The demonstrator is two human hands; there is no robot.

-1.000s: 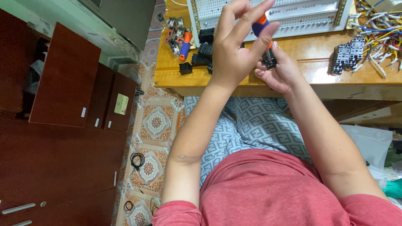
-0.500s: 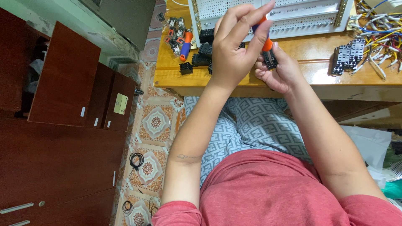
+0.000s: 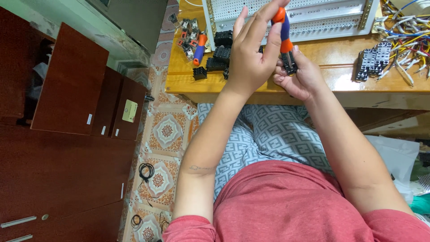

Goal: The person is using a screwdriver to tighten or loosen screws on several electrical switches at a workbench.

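My left hand (image 3: 248,58) is raised over the table edge, its fingertips pinching an orange-and-blue screwdriver (image 3: 284,31) that points down. The tip meets a small black terminal block (image 3: 290,62), which my right hand (image 3: 304,83) grips from below and the right. Both hands hover close together above the wooden table (image 3: 340,87). The screwdriver's tip is hidden between the fingers.
A white perforated panel (image 3: 322,18) lies on the table behind the hands. Several black blocks (image 3: 219,54) and a second screwdriver (image 3: 199,49) lie to the left. More black blocks (image 3: 371,60) and coloured wires (image 3: 407,27) lie to the right. Dark red cabinets (image 3: 67,89) stand left.
My left fingers have shifted on the screwdriver handle, and it now stands more upright. My right hand stays in place on the black block.
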